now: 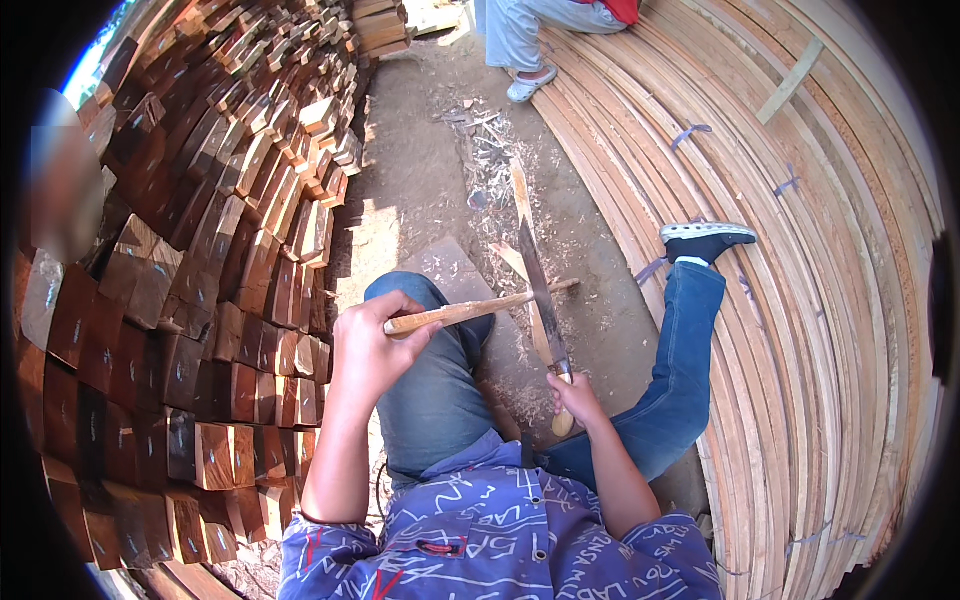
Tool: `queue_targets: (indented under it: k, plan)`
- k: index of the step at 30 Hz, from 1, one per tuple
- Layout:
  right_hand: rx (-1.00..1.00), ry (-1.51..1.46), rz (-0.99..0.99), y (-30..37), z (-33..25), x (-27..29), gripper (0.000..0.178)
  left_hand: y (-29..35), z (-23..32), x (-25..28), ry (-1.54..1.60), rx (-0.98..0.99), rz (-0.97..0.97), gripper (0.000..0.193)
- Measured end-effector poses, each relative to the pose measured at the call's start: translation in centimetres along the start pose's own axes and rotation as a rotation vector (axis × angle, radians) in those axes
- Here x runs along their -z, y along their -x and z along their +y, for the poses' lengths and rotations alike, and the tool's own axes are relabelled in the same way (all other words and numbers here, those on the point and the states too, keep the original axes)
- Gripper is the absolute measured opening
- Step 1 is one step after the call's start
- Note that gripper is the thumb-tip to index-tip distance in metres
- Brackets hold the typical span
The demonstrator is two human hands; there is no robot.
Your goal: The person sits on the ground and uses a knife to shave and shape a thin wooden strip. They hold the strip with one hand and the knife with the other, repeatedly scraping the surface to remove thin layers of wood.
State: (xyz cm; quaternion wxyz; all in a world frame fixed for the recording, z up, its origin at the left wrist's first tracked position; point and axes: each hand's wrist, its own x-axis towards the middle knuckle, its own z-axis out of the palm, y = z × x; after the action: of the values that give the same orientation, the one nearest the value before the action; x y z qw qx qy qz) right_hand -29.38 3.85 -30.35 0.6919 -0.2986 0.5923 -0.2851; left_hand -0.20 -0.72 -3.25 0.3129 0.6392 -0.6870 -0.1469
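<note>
My left hand (385,335) is closed around one end of a slim, pale wooden stick (465,312), which points to the right across my lap. The fingers of my right hand (575,397) wrap round the wooden handle of a long-bladed machete (541,285). Its dark blade points away from me and crosses the stick near the far end; whether the edge touches the wood I cannot tell. Under and beyond the blade lie pale wooden strips (522,195), partly hidden by it.
Stacked wooden blocks (200,350) rise along my left. Long, thin wooden boards (790,330), bundled with purple ties, lie along my right, with my shoe (708,233) against them. Another person's leg (515,40) is at the far end. Shavings (490,140) litter the ground.
</note>
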Motion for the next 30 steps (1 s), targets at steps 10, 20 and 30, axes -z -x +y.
queue_targets:
  k: [10, 20, 30]
  plan:
    - [0.181, 0.700, 0.293, 3.4, -3.0, -1.1, 0.023, -1.8, 2.0, -0.4, -0.049, 0.012, -0.054, 0.022]
    - [0.172, 0.297, 0.110, 0.8, -2.1, 2.4, 0.014, -4.4, 3.2, -0.6, -0.017, 0.013, -0.046, 0.020]
    - [-0.097, -0.858, -0.470, 0.9, -1.5, 2.2, 0.028, -5.1, 5.1, -1.2, -0.025, 0.019, -0.076, 0.019]
